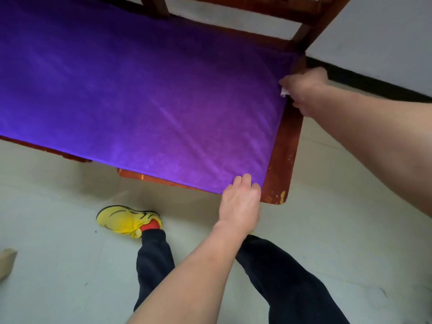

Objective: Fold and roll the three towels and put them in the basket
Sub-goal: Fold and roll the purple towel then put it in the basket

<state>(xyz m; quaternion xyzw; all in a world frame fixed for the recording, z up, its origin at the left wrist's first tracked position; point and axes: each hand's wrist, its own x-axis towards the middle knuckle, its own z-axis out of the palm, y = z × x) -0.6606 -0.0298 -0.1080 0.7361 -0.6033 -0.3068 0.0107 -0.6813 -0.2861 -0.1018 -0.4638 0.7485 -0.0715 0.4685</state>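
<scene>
A large purple towel (140, 90) lies spread flat over a dark red wooden bench (282, 150) and covers almost the whole seat. My left hand (240, 202) rests on the towel's near right corner at the front edge, fingers curled over the cloth. My right hand (304, 90) is closed on the far right corner, where a small white label shows beside the fingers. No basket and no other towel are in view.
The bench's wooden back rails (301, 10) rise at the top. A pale tiled floor (58, 253) lies below, with my yellow shoe (126, 220) and dark trouser legs. A white wall with a black skirting (374, 83) stands at the right.
</scene>
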